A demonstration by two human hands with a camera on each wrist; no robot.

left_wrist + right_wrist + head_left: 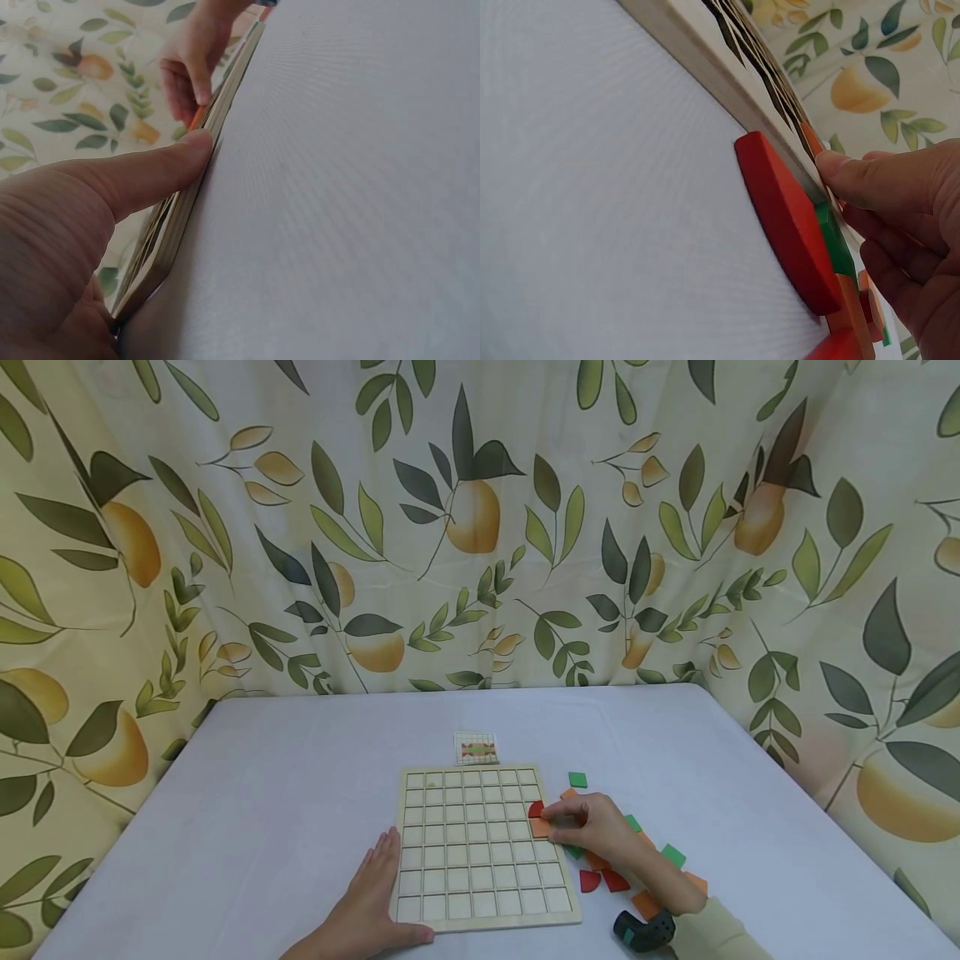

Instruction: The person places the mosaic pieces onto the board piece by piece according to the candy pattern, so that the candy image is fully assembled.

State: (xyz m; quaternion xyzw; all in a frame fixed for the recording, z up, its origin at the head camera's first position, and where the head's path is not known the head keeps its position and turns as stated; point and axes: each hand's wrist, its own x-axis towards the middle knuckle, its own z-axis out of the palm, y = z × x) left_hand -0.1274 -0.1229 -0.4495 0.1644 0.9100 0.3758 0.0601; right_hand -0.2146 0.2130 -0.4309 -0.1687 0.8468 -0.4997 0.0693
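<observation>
A pale wooden grid board [448,857] lies on the table. My left hand [363,893] rests at its near left corner, straight fingers along the left edge and the thumb [161,169] against the near edge. At the board's right side, my right hand [596,828] pinches an orange square tile [540,828] between thumb and fingers, over the rightmost column. A red rounded tile [536,809] sits in the cell just beyond it, by the fingertips. In the right wrist view, the thumb [840,169] touches the orange tile [811,139]; its far side is hidden.
Loose red tiles [590,881], green tiles [673,856] and orange tiles [646,905] lie right of the board, partly under the right forearm. A small pattern card [477,749] lies beyond the board's far edge. A black wrist device [643,932] is on the right wrist.
</observation>
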